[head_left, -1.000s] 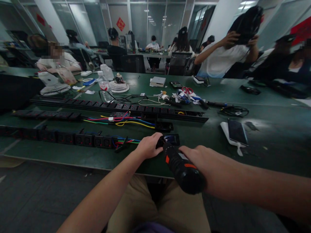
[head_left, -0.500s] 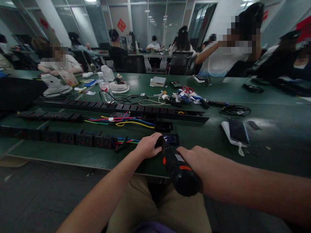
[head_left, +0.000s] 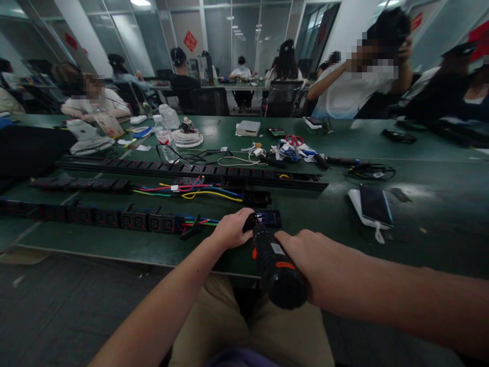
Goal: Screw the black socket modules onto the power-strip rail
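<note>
My right hand (head_left: 301, 255) is wrapped round a black power screwdriver (head_left: 280, 270) with orange marks. Its front end points at a small black module (head_left: 269, 218) at the end of the nearest power strip. My left hand (head_left: 235, 228) grips the left side of that module, fingers curled and partly hidden. Blue, red and green wires (head_left: 206, 222) run from beneath the left hand to the row of black sockets (head_left: 143, 220). The screwdriver's tip cannot be made out clearly.
Behind lie a second socket strip with loose coloured wires (head_left: 214, 193) and a long black strip (head_left: 214, 171). A water bottle (head_left: 167, 145), red-handled scissors (head_left: 295, 140) and a phone (head_left: 376, 204) are on the green table (head_left: 321, 214). Several people sit beyond.
The back of the screwdriver has shifted slightly left, together with my right hand. My left hand stays on the module.
</note>
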`<action>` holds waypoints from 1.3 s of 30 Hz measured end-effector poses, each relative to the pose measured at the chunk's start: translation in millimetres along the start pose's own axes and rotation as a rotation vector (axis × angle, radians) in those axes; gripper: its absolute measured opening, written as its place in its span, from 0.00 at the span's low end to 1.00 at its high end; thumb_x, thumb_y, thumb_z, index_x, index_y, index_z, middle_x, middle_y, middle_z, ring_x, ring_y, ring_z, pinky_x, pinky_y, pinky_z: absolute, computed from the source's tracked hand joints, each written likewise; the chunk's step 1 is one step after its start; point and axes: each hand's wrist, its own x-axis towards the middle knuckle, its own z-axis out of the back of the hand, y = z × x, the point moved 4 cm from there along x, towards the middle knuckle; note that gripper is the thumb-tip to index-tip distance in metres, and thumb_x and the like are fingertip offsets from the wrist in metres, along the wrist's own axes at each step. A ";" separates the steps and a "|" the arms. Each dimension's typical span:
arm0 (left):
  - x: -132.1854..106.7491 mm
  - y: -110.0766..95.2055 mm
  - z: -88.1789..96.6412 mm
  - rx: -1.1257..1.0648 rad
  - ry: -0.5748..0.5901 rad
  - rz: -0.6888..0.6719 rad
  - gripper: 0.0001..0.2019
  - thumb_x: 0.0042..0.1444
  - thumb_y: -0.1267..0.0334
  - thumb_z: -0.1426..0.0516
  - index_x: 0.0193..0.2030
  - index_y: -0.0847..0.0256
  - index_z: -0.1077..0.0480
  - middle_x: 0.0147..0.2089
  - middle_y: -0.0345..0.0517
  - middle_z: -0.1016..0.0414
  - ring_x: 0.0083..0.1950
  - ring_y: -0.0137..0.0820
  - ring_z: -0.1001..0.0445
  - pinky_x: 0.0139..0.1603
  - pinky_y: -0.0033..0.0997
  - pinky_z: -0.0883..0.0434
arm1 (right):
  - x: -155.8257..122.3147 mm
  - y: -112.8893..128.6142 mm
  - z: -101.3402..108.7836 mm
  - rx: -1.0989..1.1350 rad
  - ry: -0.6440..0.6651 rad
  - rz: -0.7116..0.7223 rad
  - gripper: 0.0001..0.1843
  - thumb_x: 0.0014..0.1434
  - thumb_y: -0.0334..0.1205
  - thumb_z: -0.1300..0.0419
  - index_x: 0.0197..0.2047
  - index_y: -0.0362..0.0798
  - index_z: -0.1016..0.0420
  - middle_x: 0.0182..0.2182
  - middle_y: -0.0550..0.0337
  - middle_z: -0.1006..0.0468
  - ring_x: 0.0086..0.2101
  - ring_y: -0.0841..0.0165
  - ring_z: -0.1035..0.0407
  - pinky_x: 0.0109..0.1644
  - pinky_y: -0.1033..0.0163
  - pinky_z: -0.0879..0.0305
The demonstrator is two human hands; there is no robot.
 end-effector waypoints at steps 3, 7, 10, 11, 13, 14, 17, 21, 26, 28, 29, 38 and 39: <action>0.3 1.4 -1.8 0.004 0.001 0.004 0.25 0.57 0.59 0.42 0.61 0.53 0.42 0.61 0.46 0.31 0.57 0.39 0.27 0.56 0.38 0.29 | -1.3 0.9 0.6 -0.009 0.005 -0.017 0.21 0.52 0.33 0.31 0.47 0.47 0.32 0.37 0.55 0.27 0.38 0.56 0.27 0.36 0.59 0.30; 0.2 2.2 -3.3 0.008 -0.019 -0.012 0.25 0.57 0.59 0.42 0.61 0.54 0.42 0.61 0.46 0.31 0.58 0.40 0.28 0.56 0.39 0.28 | -1.0 0.6 0.2 -0.014 0.016 -0.024 0.20 0.51 0.32 0.32 0.47 0.46 0.32 0.36 0.55 0.27 0.37 0.56 0.27 0.34 0.60 0.31; 0.1 2.3 -3.7 0.004 -0.023 -0.013 0.24 0.57 0.60 0.42 0.60 0.55 0.41 0.60 0.47 0.30 0.58 0.40 0.28 0.56 0.38 0.29 | -0.4 -0.2 -0.7 -0.014 0.020 -0.019 0.21 0.51 0.34 0.31 0.47 0.46 0.32 0.37 0.54 0.28 0.37 0.56 0.27 0.34 0.60 0.31; 0.1 2.1 -3.6 0.003 -0.024 -0.015 0.24 0.57 0.60 0.42 0.60 0.55 0.41 0.60 0.47 0.30 0.58 0.41 0.28 0.56 0.38 0.29 | -0.3 -0.4 -0.8 -0.014 0.018 -0.015 0.21 0.51 0.35 0.31 0.47 0.46 0.32 0.37 0.54 0.28 0.37 0.56 0.27 0.34 0.60 0.31; 0.1 1.8 -3.5 0.003 -0.028 -0.018 0.24 0.57 0.60 0.42 0.60 0.55 0.41 0.59 0.46 0.30 0.57 0.41 0.27 0.56 0.38 0.29 | -0.6 -0.5 -0.8 -0.014 0.016 -0.010 0.21 0.52 0.35 0.31 0.48 0.46 0.32 0.37 0.54 0.28 0.37 0.56 0.27 0.34 0.60 0.31; 0.1 1.6 -3.4 0.003 -0.031 -0.018 0.24 0.57 0.60 0.42 0.60 0.54 0.41 0.59 0.46 0.30 0.57 0.41 0.27 0.55 0.39 0.28 | -0.8 -0.6 -0.8 -0.015 0.015 -0.008 0.21 0.52 0.34 0.31 0.48 0.46 0.32 0.37 0.54 0.28 0.37 0.56 0.27 0.35 0.59 0.30; 0.0 1.5 -3.5 -0.004 -0.035 -0.012 0.24 0.57 0.60 0.42 0.60 0.54 0.40 0.59 0.46 0.30 0.57 0.41 0.27 0.55 0.38 0.28 | -1.4 -0.9 -1.1 -0.018 0.007 0.000 0.20 0.52 0.33 0.32 0.47 0.46 0.32 0.37 0.54 0.28 0.38 0.55 0.28 0.36 0.58 0.30; -0.1 1.1 -3.3 -0.011 -0.034 -0.011 0.24 0.58 0.60 0.42 0.60 0.54 0.40 0.59 0.47 0.30 0.57 0.41 0.27 0.55 0.39 0.28 | -1.7 -2.2 -2.6 -0.013 0.005 0.004 0.21 0.51 0.34 0.31 0.47 0.47 0.32 0.37 0.55 0.28 0.37 0.55 0.27 0.35 0.58 0.30; -0.1 1.8 -3.7 -0.010 -0.041 -0.019 0.24 0.58 0.59 0.43 0.60 0.54 0.41 0.59 0.47 0.30 0.55 0.41 0.26 0.54 0.39 0.28 | -0.6 -2.2 -3.0 -0.014 0.004 0.000 0.22 0.50 0.33 0.31 0.47 0.47 0.33 0.36 0.56 0.28 0.37 0.54 0.27 0.34 0.56 0.30; -0.1 2.2 -4.0 -0.014 -0.040 -0.022 0.23 0.58 0.59 0.43 0.60 0.54 0.41 0.58 0.47 0.30 0.55 0.41 0.26 0.53 0.39 0.28 | -0.4 -1.4 -2.5 -0.015 0.007 -0.001 0.22 0.50 0.32 0.31 0.47 0.47 0.33 0.36 0.56 0.28 0.37 0.54 0.27 0.35 0.57 0.30; -0.1 2.4 -4.0 -0.015 -0.039 -0.021 0.23 0.58 0.59 0.43 0.60 0.54 0.41 0.58 0.47 0.30 0.55 0.41 0.26 0.54 0.39 0.28 | -0.5 -1.0 -2.3 -0.015 0.009 -0.002 0.22 0.50 0.32 0.31 0.47 0.47 0.33 0.36 0.56 0.28 0.37 0.55 0.27 0.35 0.57 0.30; 0.3 1.2 -3.5 -0.015 -0.039 -0.022 0.23 0.58 0.59 0.43 0.60 0.54 0.41 0.58 0.48 0.30 0.54 0.41 0.26 0.53 0.38 0.28 | -1.2 -1.8 -5.3 -0.014 0.009 -0.009 0.22 0.50 0.33 0.31 0.47 0.48 0.33 0.35 0.57 0.28 0.36 0.55 0.27 0.34 0.58 0.31; 0.2 1.2 -3.5 -0.017 -0.041 -0.021 0.23 0.58 0.59 0.43 0.59 0.54 0.41 0.58 0.48 0.30 0.54 0.41 0.26 0.53 0.39 0.28 | -1.2 -2.3 -5.9 -0.014 0.010 -0.012 0.22 0.50 0.33 0.31 0.47 0.47 0.33 0.35 0.56 0.28 0.36 0.55 0.27 0.33 0.58 0.31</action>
